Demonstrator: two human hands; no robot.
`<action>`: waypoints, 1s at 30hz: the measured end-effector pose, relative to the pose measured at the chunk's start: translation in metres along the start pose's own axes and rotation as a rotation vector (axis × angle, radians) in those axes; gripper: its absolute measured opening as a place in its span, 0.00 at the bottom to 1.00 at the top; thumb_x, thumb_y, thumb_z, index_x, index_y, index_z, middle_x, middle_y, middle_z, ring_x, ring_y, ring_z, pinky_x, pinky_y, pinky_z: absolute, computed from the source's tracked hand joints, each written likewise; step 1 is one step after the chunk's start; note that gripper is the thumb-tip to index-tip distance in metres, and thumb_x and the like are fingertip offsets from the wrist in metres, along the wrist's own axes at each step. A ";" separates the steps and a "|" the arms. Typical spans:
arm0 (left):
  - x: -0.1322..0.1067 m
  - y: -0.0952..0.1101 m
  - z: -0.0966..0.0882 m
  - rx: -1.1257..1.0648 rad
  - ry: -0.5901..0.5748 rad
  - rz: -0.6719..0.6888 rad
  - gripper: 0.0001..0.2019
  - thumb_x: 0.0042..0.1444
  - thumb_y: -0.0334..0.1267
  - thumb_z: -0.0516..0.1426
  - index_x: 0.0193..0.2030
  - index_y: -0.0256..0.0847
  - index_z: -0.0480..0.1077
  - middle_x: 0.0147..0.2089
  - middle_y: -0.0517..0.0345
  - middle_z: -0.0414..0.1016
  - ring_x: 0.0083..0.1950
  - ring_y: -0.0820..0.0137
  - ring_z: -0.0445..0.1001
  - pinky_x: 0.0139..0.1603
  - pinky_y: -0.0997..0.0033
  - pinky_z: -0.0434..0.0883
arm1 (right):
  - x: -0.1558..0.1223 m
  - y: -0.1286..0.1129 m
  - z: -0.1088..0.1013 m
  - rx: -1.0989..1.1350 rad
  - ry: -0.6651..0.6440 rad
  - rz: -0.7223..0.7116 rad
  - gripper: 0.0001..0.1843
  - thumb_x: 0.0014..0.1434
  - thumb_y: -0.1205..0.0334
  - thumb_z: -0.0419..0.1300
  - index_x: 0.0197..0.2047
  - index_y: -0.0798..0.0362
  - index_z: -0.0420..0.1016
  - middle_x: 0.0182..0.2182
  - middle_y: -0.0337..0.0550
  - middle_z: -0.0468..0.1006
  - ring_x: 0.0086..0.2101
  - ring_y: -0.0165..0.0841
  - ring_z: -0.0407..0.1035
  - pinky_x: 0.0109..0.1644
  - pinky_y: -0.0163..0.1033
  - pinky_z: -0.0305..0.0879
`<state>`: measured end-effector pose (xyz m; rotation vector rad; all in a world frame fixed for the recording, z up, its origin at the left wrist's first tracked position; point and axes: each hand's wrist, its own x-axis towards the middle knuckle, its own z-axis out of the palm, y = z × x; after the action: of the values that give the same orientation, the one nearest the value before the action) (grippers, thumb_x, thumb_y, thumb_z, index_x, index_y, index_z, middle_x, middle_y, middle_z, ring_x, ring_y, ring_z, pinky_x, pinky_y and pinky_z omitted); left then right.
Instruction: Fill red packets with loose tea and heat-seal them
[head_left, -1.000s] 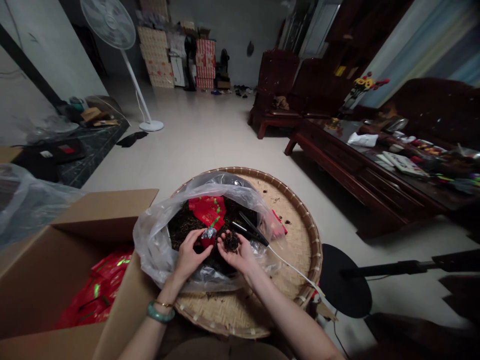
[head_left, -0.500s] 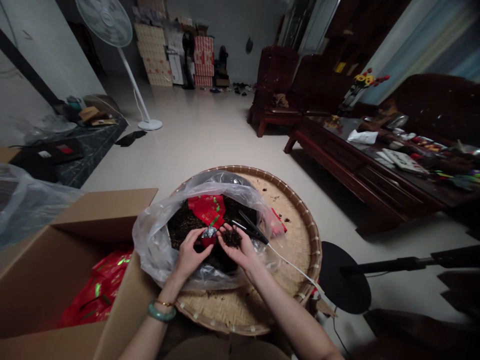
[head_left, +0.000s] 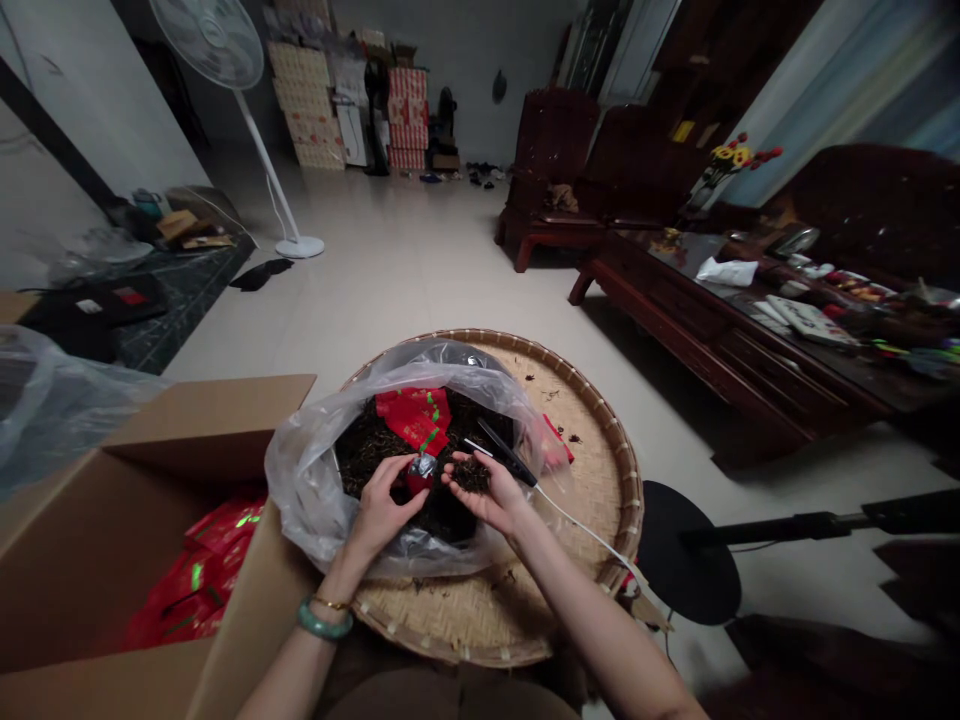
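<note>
My left hand [head_left: 384,508] pinches a small red packet [head_left: 418,471] with a silver foil mouth, held over a clear plastic bag [head_left: 315,470] full of dark loose tea leaves [head_left: 367,447]. My right hand [head_left: 487,490] is cupped palm up right beside the packet, with a small heap of tea leaves in it. More red packets [head_left: 415,418] lie on the leaves at the back. A black sealing tool [head_left: 501,455] with a white cord lies in the bag by my right hand. The bag rests on a round woven bamboo tray [head_left: 600,480].
An open cardboard box [head_left: 112,520] with red packets inside stands at the left. A dark round stand base [head_left: 686,565] with a pole lies at the right. Farther off are a long wooden table [head_left: 720,340], wooden chairs, a standing fan [head_left: 225,60] and stacked boxes.
My right hand with its tea leaves has shifted slightly right and up, a little apart from the packet. My left hand keeps its hold on the packet. The view has tilted slightly.
</note>
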<state>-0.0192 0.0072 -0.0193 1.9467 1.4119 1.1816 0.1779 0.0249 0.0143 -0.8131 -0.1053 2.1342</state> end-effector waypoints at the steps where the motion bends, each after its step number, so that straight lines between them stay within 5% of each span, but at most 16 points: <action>1: 0.000 0.000 0.000 0.003 -0.012 0.005 0.19 0.50 0.35 0.60 0.51 0.41 0.66 0.49 0.51 0.71 0.49 0.64 0.72 0.43 0.66 0.75 | -0.003 -0.005 0.001 -0.090 -0.007 0.013 0.16 0.65 0.60 0.45 0.38 0.60 0.70 0.29 0.50 0.78 0.31 0.33 0.76 0.31 0.34 0.73; 9: 0.002 0.004 0.006 0.087 -0.089 0.097 0.21 0.50 0.32 0.59 0.52 0.42 0.66 0.48 0.50 0.70 0.50 0.62 0.70 0.52 0.57 0.70 | -0.026 -0.048 0.037 -0.765 -0.143 0.014 0.15 0.63 0.58 0.50 0.35 0.60 0.72 0.23 0.43 0.76 0.22 0.31 0.73 0.21 0.32 0.70; 18: 0.004 0.006 0.009 0.103 -0.096 0.098 0.23 0.47 0.31 0.59 0.52 0.43 0.66 0.48 0.50 0.71 0.49 0.60 0.70 0.52 0.55 0.69 | -0.014 -0.051 0.049 -0.915 -0.215 -0.010 0.06 0.54 0.63 0.59 0.35 0.57 0.73 0.28 0.39 0.75 0.27 0.29 0.71 0.27 0.33 0.71; 21: 0.004 0.006 0.009 0.103 -0.082 0.093 0.23 0.46 0.32 0.59 0.52 0.43 0.67 0.47 0.51 0.71 0.49 0.60 0.71 0.52 0.55 0.70 | -0.015 -0.055 0.046 -1.031 -0.245 -0.040 0.16 0.47 0.71 0.62 0.42 0.56 0.71 0.30 0.36 0.75 0.27 0.28 0.70 0.31 0.33 0.71; 24: 0.005 0.007 0.009 0.102 -0.075 0.089 0.23 0.46 0.32 0.59 0.52 0.42 0.67 0.47 0.50 0.72 0.49 0.60 0.71 0.52 0.56 0.70 | -0.017 -0.059 0.048 -1.311 -0.275 -0.121 0.22 0.42 0.75 0.62 0.44 0.55 0.72 0.30 0.35 0.75 0.27 0.26 0.67 0.32 0.31 0.67; 30: 0.004 0.006 0.010 0.100 -0.092 0.082 0.23 0.47 0.31 0.59 0.52 0.43 0.66 0.47 0.50 0.71 0.49 0.61 0.71 0.52 0.55 0.69 | -0.011 -0.058 0.053 -1.808 -0.295 -0.330 0.19 0.40 0.74 0.63 0.39 0.54 0.78 0.32 0.39 0.76 0.32 0.32 0.67 0.37 0.33 0.62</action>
<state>-0.0072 0.0099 -0.0182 2.1181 1.3794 1.0611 0.1911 0.0645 0.0813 -1.1827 -2.3067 1.3423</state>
